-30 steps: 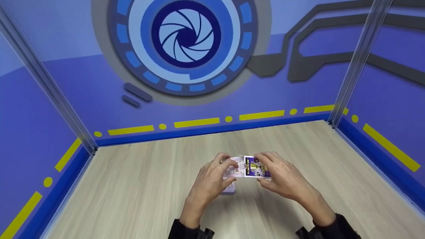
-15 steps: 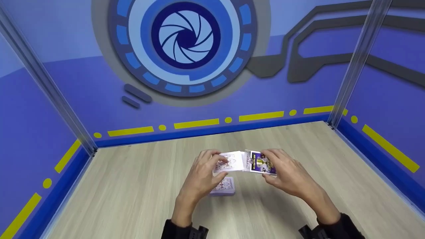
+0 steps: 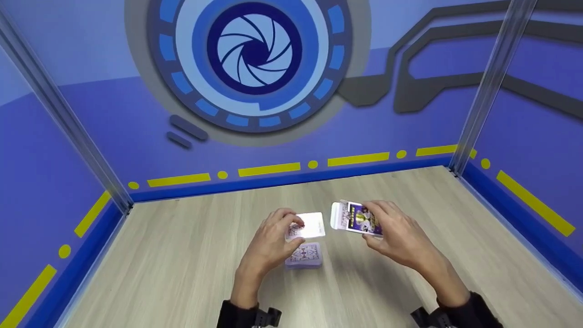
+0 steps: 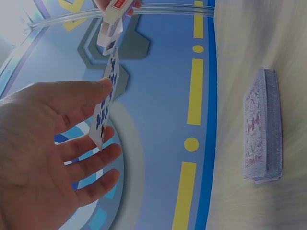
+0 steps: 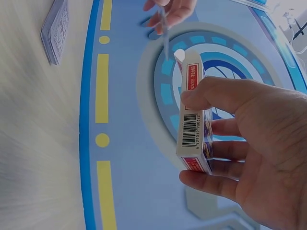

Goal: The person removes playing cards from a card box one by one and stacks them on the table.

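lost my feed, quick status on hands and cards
Left hand pinches a few cards. Right hand grips the card box, flap open. Stack on the table, nothing between.

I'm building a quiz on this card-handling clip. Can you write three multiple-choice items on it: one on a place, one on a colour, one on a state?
1. Where is the pile of cards?
A. on the wooden table, below the left hand
B. inside the card box
C. leaning on the back wall

2. What colour are the dashes and dots of the floor-line stripe on the walls?
A. red
B. yellow
C. white

3. How is the card box held?
A. lying flat on the table
B. gripped in the right hand, its flap open
C. closed, in the left hand

Answers:
1 A: the head view shows the pile flat on the wood by the left hand.
2 B: the marks along the base of the walls are yellow.
3 B: the right hand's thumb and fingers clamp the box, with the white flap raised at its end; the left hand pinches a separate card.
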The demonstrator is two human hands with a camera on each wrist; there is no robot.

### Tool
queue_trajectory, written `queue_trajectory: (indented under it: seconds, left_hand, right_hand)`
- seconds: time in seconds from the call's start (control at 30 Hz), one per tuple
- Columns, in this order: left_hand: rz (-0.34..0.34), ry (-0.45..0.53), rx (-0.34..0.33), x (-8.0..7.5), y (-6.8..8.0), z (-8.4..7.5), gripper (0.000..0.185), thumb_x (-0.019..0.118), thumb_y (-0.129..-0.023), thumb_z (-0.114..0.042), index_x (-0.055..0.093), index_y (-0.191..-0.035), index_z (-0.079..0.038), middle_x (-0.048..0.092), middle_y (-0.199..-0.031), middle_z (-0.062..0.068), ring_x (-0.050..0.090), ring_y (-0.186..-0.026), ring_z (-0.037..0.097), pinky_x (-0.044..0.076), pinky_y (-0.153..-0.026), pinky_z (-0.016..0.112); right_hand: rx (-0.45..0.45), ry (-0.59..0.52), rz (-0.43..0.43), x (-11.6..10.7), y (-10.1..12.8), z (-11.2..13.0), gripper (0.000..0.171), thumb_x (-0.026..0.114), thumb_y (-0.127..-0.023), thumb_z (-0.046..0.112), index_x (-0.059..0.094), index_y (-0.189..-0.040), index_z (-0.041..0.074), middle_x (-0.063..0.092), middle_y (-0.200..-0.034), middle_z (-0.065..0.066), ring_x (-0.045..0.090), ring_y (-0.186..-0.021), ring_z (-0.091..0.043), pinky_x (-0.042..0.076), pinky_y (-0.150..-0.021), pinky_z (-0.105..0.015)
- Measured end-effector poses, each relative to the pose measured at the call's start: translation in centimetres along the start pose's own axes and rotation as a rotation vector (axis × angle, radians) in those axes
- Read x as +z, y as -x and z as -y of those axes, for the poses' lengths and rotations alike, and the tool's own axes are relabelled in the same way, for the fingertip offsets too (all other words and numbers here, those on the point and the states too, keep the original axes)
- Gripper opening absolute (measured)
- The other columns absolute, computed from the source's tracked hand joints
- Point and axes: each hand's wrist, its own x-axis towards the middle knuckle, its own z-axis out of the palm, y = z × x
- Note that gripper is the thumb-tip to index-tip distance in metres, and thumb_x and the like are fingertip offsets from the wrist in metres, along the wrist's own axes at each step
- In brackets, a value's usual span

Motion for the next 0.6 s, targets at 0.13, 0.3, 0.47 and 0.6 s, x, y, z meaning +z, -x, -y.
queue_trajectory:
  seconds: [0.13,0.3,0.47,0.6]
  left_hand:
    - [0.06,0.013,-0.055,0.6,0.1,0.5,0.027,0.084,-0.086,-0.016,0.071,-0.11,-0.015,0.061,-0.128,0.002,0.055,-0.124,0.022,0.044,-0.107,0.046]
    - [0.139,0.028,-0.116,1.3,0.2,1.3,0.026,0.084,-0.086,-0.014,0.072,-0.11,-0.013,0.062,-0.127,0.002,0.056,-0.121,0.023,0.045,-0.106,0.047]
    - [0.181,0.025,-0.152,2.2,0.2,1.9,0.026,0.083,-0.085,-0.011,0.072,-0.108,-0.013,0.063,-0.122,0.0,0.057,-0.117,0.021,0.046,-0.104,0.045]
    - [0.194,0.025,-0.17,3.0,0.2,2.2,0.025,0.082,-0.085,-0.01,0.073,-0.108,-0.012,0.063,-0.12,-0.001,0.057,-0.115,0.019,0.047,-0.103,0.044]
  right_hand:
    - [-0.005,-0.008,-0.013,-0.1,0.0,0.0,0.066,0.086,-0.079,0.016,0.058,-0.137,0.003,0.061,-0.131,-0.014,0.059,-0.108,-0.026,0.054,-0.079,-0.043]
    - [0.0,-0.006,-0.007,-0.1,0.1,0.1,0.067,0.086,-0.079,0.016,0.058,-0.139,0.005,0.061,-0.131,-0.012,0.058,-0.107,-0.024,0.054,-0.078,-0.041]
    - [-0.02,-0.001,-0.017,-0.1,0.1,0.0,0.066,0.087,-0.079,0.016,0.059,-0.137,0.004,0.062,-0.13,-0.012,0.059,-0.108,-0.024,0.054,-0.078,-0.042]
    - [-0.034,0.0,-0.025,-0.2,0.1,-0.1,0.066,0.087,-0.078,0.016,0.059,-0.136,0.003,0.062,-0.13,-0.013,0.059,-0.109,-0.025,0.054,-0.078,-0.042]
